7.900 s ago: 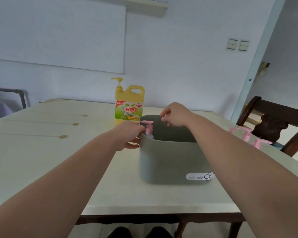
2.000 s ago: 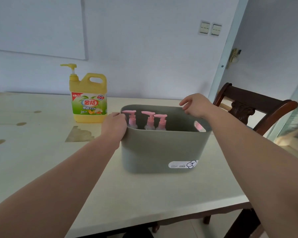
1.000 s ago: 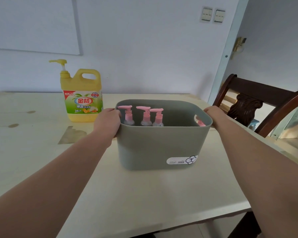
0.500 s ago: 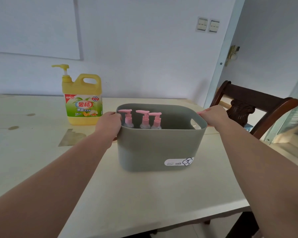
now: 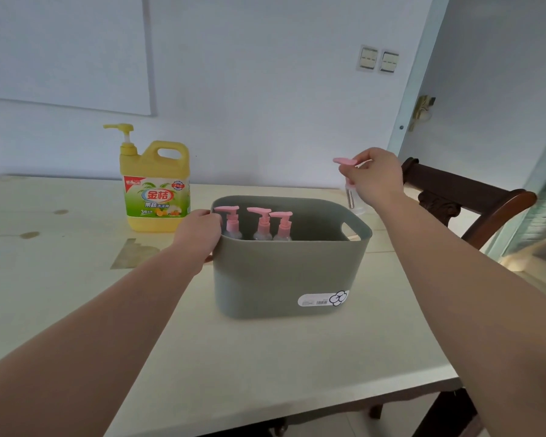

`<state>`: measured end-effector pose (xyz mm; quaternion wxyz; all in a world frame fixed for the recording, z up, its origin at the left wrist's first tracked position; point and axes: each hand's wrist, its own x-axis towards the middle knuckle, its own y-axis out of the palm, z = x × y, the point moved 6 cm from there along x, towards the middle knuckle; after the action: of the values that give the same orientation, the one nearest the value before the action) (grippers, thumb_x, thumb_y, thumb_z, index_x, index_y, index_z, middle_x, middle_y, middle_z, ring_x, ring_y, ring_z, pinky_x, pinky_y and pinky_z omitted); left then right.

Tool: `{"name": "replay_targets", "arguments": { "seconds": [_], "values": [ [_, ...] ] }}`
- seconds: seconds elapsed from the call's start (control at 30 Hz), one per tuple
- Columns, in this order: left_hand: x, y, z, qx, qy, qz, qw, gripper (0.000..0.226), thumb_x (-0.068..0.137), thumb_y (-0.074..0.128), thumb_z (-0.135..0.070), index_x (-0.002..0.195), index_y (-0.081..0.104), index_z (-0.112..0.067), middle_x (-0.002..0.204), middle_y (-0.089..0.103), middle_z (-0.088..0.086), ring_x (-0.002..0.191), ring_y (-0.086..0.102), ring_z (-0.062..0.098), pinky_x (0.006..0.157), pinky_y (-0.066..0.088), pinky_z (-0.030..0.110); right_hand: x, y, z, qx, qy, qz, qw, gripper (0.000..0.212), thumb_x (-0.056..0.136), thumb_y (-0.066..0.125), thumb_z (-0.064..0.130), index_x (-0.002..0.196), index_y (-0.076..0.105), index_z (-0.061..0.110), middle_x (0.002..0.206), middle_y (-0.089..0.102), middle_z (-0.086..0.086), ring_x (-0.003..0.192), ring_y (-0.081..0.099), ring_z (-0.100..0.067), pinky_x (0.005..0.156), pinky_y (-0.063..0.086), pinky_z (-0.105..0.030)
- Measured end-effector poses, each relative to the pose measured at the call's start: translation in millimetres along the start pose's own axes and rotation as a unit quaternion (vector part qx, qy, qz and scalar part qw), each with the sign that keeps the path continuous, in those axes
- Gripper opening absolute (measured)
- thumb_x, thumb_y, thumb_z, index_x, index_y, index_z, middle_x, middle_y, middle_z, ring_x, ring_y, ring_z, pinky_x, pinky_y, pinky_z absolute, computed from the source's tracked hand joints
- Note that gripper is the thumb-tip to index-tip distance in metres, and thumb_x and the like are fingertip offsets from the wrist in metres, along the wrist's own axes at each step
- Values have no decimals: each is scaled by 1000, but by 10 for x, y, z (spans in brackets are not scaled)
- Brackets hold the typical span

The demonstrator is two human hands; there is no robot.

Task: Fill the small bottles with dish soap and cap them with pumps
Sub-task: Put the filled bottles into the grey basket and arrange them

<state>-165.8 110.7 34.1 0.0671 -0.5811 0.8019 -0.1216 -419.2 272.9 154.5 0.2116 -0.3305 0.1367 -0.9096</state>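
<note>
Above the table [image 5: 265,357], pump bottle [image 5: 351,197] hangs beneath right hand [image 5: 375,178] grip.

Left grip [image 5: 199,228] curled over the left rim of the grey bin [image 5: 284,272] on the counter [image 5: 265,357]. Three small bottles [image 5: 262,225] with pink pumps stood upright inside, just right of that grip. Right grip [image 5: 375,178] was raised above the bin's right end, pinching a fourth small bottle [image 5: 351,197] at its pink pump [image 5: 344,161]. Yellow dish soap jug [image 5: 156,190] stood beyond the left grip. Wooden chair [image 5: 467,197] stood behind the right grip.

Three bottles [image 5: 261,227] stand in the bin [image 5: 284,272], soap jug [image 5: 156,187] behind-left.
</note>
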Motion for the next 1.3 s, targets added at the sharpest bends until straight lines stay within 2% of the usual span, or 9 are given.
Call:
{"name": "replay_targets", "arguments": {
  "seconds": [0.27,0.4,0.53,0.67,0.8,1.0,1.1,1.17,1.3],
  "values": [
    [-45,-94,33,42,1,7,999,27,93,36,-8,107,59,-13,90,52,3,81,52,19,54,49,25,-118,44,206,20,-80,-56,995,13,94,54,25,90,48,15,75,56,-1,59,44,-8,55,34,-21],
    [-77,-129,43,-19,-24,-15,999,23,88,37,-10,94,58,-16,86,53,7,85,52,25,82,54,44,-137,292,205,-29,-50,94,994,17,96,51,21,82,49,12,76,64,0,57,47,4,53,32,-15],
    [-85,-138,39,8,-7,-27,1000,28,90,34,-10,102,59,-13,84,52,4,79,51,21,79,54,43,-233,588,-2,-150,-15,211,966,21,88,63,27,90,64,5,89,68,-9,75,58,-20,66,44,-30],
    [-80,-151,36,2,-3,-35,999,30,88,35,-9,102,61,-11,85,53,2,85,54,24,85,54,49,-414,786,-38,-254,-38,334,907,31,90,63,35,65,70,17,64,69,-1,63,59,-15,63,43,-25],
    [-102,-150,28,-31,-7,-42,999,24,86,38,-10,95,60,-15,85,56,6,95,56,31,90,52,52,-467,868,-73,-325,-30,379,866,31,90,61,43,64,67,26,61,62,2,62,49,-13,54,34,-21],
    [-107,-152,42,-44,-10,-52,998,23,86,40,-11,94,60,-18,84,56,5,90,53,28,92,50,51,-409,992,-169,-345,-25,402,848,28,86,70,35,59,67,29,69,69,-1,59,54,-9,62,41,-25],
    [-85,-159,56,-35,-5,-67,997,23,88,39,-9,89,60,-16,80,53,2,83,51,25,84,51,44,-388,995,-163,-332,-22,403,852,12,77,77,35,74,72,24,78,72,-4,63,59,-11,67,44,-27],
    [-67,-160,61,-24,3,-76,997,27,91,36,-7,90,62,-11,78,51,-2,74,47,19,77,50,39,-362,968,-152,-302,-18,394,868,17,75,79,29,87,72,19,83,72,-3,63,62,-12,69,47,-27],
    [-32,-204,77,-39,-5,-105,994,24,88,38,-7,90,61,-12,75,51,1,70,44,17,76,45,38,-141,786,-123,-171,-11,250,953,5,81,65,11,83,70,12,83,70,-4,72,66,-21,71,53,-32]
  ]
}}
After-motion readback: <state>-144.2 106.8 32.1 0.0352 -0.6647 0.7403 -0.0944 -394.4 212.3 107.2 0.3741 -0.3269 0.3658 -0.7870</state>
